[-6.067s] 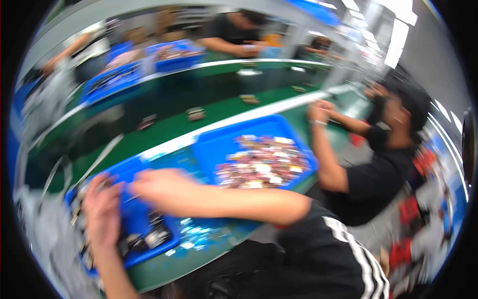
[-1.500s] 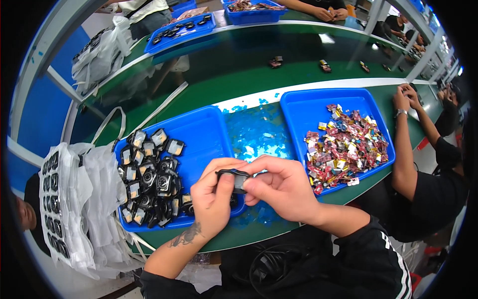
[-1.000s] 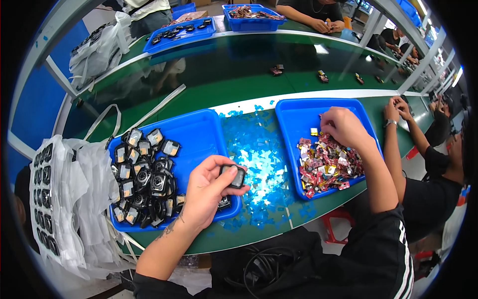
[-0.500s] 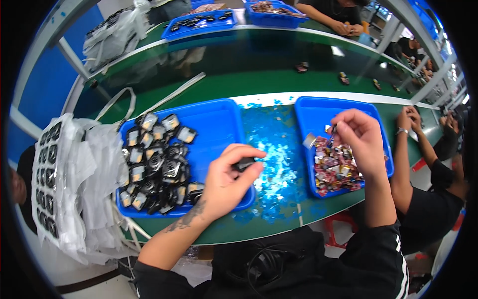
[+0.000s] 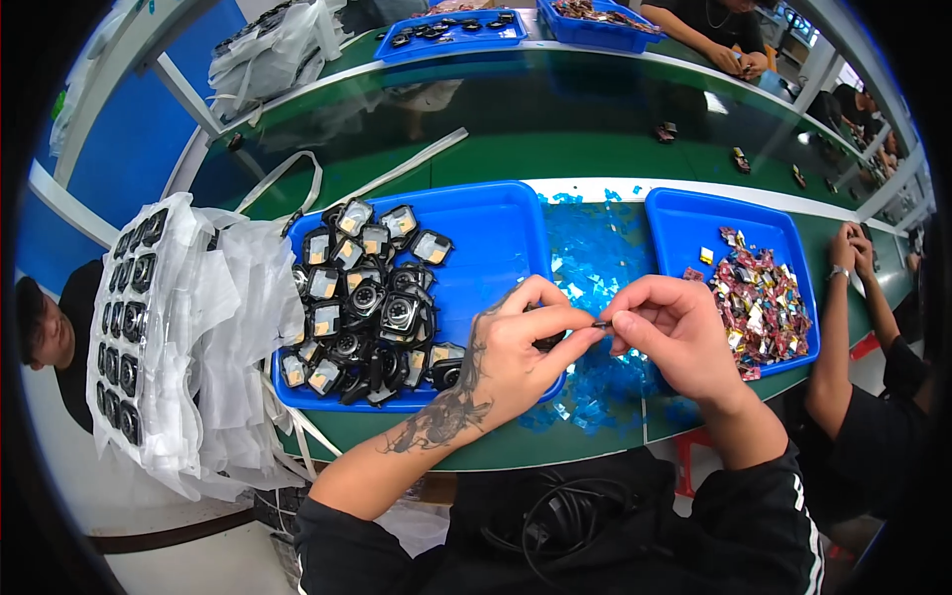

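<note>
Both hands meet over the green bench, just in front of the near rim of the left blue tray (image 5: 496, 213).

Left hand (image 5: 516, 352): fingers curled around a small dark part (image 5: 548, 342), mostly hidden in the palm; only a dark edge shows between thumb and forefinger. Its shape and long axis cannot be told. Thumb and forefinger press together toward the right.

Right hand (image 5: 669, 337): thumb and forefinger pinched on a thin dark sliver (image 5: 601, 323) at the meeting point of the two hands. The sliver lies roughly level, long axis left to right, its left end at the left fingertips. Too small to tell more.

Left tray: heap of dark round parts (image 5: 362, 307), some in clear wrapping, fills its left half; right half bare. The left hand overlaps the tray's near right corner.

Right blue tray (image 5: 694, 213): pile of small red and gold foil pieces (image 5: 764, 307) on its right side, well apart from the right hand.

Between trays: scatter of blue film scraps (image 5: 595, 268) on the bench, beneath and behind the hands.

Far left: white bagged sheets of parts (image 5: 169, 327) hang over the bench edge. Another person's arm (image 5: 843, 327) rests by the right tray's right rim. Open bench shows behind both trays.
</note>
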Motion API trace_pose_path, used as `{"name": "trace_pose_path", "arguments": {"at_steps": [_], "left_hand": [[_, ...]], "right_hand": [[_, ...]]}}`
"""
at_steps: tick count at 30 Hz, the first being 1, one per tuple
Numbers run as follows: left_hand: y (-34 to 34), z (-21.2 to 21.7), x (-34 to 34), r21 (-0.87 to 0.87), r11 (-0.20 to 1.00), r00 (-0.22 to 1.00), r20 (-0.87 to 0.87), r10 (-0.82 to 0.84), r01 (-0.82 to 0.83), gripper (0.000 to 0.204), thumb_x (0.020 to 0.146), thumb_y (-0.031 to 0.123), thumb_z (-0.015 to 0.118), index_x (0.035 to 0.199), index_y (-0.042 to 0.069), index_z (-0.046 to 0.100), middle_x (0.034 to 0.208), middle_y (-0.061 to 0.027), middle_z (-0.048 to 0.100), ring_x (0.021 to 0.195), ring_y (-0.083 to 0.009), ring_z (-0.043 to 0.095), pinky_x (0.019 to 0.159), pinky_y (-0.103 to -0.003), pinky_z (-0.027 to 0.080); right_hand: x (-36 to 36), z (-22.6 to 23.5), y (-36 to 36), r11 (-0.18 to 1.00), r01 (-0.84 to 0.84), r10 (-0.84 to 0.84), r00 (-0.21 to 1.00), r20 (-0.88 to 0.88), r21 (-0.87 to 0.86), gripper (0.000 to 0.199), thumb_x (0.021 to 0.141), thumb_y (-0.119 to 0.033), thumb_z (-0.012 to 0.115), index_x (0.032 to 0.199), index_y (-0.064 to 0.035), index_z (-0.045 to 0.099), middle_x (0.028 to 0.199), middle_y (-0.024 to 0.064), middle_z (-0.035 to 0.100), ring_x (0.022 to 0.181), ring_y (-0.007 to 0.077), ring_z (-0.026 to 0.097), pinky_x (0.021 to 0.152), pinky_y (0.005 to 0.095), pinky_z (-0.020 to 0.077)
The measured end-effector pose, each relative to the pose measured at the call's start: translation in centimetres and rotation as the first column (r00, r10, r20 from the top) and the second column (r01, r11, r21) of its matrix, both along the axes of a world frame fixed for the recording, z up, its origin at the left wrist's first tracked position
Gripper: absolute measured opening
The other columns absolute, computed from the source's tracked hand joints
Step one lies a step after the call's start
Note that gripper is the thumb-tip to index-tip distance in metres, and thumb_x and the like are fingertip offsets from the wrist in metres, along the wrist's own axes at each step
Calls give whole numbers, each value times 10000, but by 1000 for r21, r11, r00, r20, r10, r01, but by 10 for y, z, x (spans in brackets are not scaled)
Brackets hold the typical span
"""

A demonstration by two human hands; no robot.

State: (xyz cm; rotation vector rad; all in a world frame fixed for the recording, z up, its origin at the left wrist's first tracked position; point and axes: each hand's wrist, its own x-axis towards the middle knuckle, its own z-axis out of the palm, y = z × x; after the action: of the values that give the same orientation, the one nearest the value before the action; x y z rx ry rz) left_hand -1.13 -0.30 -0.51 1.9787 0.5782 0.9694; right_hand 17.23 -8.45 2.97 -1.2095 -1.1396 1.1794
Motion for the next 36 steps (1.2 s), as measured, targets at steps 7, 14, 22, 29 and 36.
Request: {"name": "trace_pose_path", "arguments": {"at_steps": [7, 14, 22, 29, 36], "left_hand": [[3, -2, -1, 260, 961, 994, -86, -71, 91, 124, 779, 165, 776, 854, 90, 711, 823, -24, 587, 625, -180, 621, 536, -311, 493], [-1, 0, 2, 188, 980, 989, -140, -40, 66, 113, 784, 126, 773, 862, 70, 714, 814, -39, 600, 643, -165, 620, 564, -287, 495], [1, -4, 6, -470, 871, 986, 144, -87, 146, 81, 875, 36, 683, 904, -39, 692, 899, -62, 610, 622, -52, 546, 528, -188, 420], [-3, -11, 8, -526, 828, 968, 240, -76, 196, 272, 922, 22, 565, 1193, -1, 575, 1128, -103, 608, 995, -156, 604, 816, -269, 476], [10, -5, 2, -615, 692, 922, 316, -224, 379, 518, 958, -40, 404, 1453, 28, 268, 1227, -136, 558, 1129, -193, 573, 940, -313, 484]], "right_hand": [[21, 13, 14, 933, -249, 283, 954, 103, -259, 111, 928, -91, 619, 928, 17, 646, 847, 5, 640, 754, 45, 561, 687, 207, 461], [6, 5, 16, 999, -13, 40, 780, 625, -49, 78, 888, -85, 616, 910, -17, 647, 743, 126, 641, 766, 286, 672, 634, 347, 500], [11, 0, 7, 982, 184, -156, 730, 666, 29, 109, 822, -74, 703, 926, -44, 691, 923, 96, 644, 789, 135, 626, 613, 248, 492], [-5, -17, 12, 933, 146, -254, 915, 314, 329, 146, 834, -24, 680, 980, -15, 689, 961, 85, 663, 851, 134, 632, 671, 236, 507], [-7, -5, 1, 929, 111, -295, 797, 526, 354, 158, 811, 43, 665, 954, -8, 707, 814, 106, 672, 714, 193, 656, 637, 285, 510]]}}
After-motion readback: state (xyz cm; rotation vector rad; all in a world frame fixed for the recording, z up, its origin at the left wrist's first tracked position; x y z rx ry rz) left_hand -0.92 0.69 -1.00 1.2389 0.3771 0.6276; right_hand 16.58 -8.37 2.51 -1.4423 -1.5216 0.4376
